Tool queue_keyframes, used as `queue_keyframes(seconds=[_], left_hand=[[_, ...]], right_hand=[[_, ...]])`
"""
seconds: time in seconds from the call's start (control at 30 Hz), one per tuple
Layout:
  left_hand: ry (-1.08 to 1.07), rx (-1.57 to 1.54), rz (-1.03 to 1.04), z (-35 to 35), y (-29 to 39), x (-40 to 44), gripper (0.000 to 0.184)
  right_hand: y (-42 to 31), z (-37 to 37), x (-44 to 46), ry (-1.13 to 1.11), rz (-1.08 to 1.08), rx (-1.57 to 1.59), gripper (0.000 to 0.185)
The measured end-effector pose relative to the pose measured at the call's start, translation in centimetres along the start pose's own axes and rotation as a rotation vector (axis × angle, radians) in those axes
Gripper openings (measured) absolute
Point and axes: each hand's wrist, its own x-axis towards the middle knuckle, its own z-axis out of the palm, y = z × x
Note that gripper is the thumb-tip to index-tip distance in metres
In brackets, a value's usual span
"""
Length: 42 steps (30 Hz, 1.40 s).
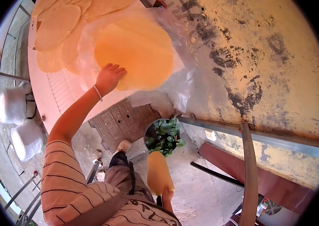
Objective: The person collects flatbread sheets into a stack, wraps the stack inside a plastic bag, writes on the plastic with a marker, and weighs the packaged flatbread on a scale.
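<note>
My left hand (111, 78) reaches out over the pink table and lies with its fingers stretched on the near edge of a large round orange-yellow flat sheet (137, 49), like a papad. That sheet lies on clear plastic film (182, 81). Low in front of my body, my right hand (168, 196) grips the bottom end of another thin yellow papad-like sheet (158, 171), held upright and seen at a slant. Several paler round sheets (59, 28) overlap on the table's far left part.
The pink table (63, 90) borders a stained yellow wall (280, 75). Beneath it stand a potted plant (165, 132) and a metal floor cover (118, 122). Plastic-wrapped stools (12, 105) are at left. A metal bar (250, 169) and a dark red panel (257, 180) are at right.
</note>
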Motion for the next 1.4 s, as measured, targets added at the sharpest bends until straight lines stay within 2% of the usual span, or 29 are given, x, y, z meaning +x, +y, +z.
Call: queue_keyframes(seconds=[0.1, 0.17, 0.33, 0.5, 0.6, 0.67, 0.7, 0.73, 0.8, 0.87, 0.97, 1.07, 1.13, 1.17, 1.2, 1.27, 1.3, 1.4], left_hand=[[-0.105, 0.017, -0.069, 1.6, 0.2, -2.4, 0.031], [-0.12, 0.065, -0.129, 1.5, 0.0, -3.1, 0.035], [-0.159, 0.07, -0.21, 1.9, -0.6, -4.1, 0.043], [-0.269, 0.122, -0.299, -0.2, 2.2, -4.1, 0.046], [-0.2, -0.005, -0.243, -2.1, 5.8, -3.4, 0.05], [-0.135, -0.327, -0.223, -1.5, 8.7, -4.0, 0.049], [-0.111, -0.492, -0.228, -1.0, 10.4, -4.9, 0.048], [-0.145, -0.595, -0.254, 0.2, 12.2, -6.1, 0.047], [-0.208, -0.793, -0.315, 3.8, 16.3, -9.6, 0.043], [-0.428, -1.16, -0.765, 7.4, 21.2, -14.5, 0.043], [-0.684, -1.295, -1.202, 14.7, 28.4, -25.4, 0.05], [-1.074, -1.274, -1.85, 12.1, 34.3, -26.3, 0.059], [-1.177, -1.445, -2.045, 12.4, 37.4, -29.4, 0.059], [-1.22, -1.536, -2.136, 12.8, 38.8, -30.7, 0.059], [-1.076, -1.954, -2.127, 13.1, 40.5, -31.8, 0.056], [-0.666, -2.763, -1.95, 13.3, 44.1, -34.0, 0.05], [-0.63, -2.771, -1.957, 13.5, 45.9, -34.6, 0.04], [-0.595, -2.742, -2.051, 15.3, 50.5, -39.2, 0.036]], right_hand=[[-0.4, -0.1, -0.1, 0.002, -0.007, -0.002, 0.034], [-0.5, -0.2, 0.0, -0.007, -0.049, -0.009, 0.034], [-0.1, 0.0, 0.3, -0.02, 0.0, 0.054, 0.033], [0.6, 0.1, 0.0, 0.0, 0.022, 0.077, 0.032], [-1.5, -0.4, 0.1, 0.019, 0.019, 0.105, 0.032], [-2.1, -0.6, 0.4, 0.026, -0.034, 0.247, 0.029], [-3.1, -1.2, 0.3, 0.011, 0.024, 0.298, 0.028], [-4.2, -1.9, 0.3, -0.02, 0.079, 0.289, 0.028], [-6.7, -3.1, 0.1, -0.019, 0.102, 0.463, 0.028], [-7.6, -4.4, -0.5, -0.007, 0.147, 0.518, 0.031], [-6.9, -5.0, -1.3, 0.011, 0.213, 0.8, 0.037], [-4.4, -5.0, -1.4, -0.012, 0.341, 0.938, 0.038], [-2.0, -4.9, -1.5, -0.015, 0.424, 1.012, 0.039], [-0.7, -4.8, -1.3, -0.015, 0.46, 1.052, 0.04], [0.5, -4.8, -1.0, -0.016, 0.442, 1.045, 0.041], [3.1, -5.0, -1.8, -0.005, 0.42, 1.036, 0.042], [5.0, -5.3, -2.6, 0.0, 0.365, 0.743, 0.042], [9.3, -5.8, -4.2, 0.149, 0.409, 0.685, 0.028]])
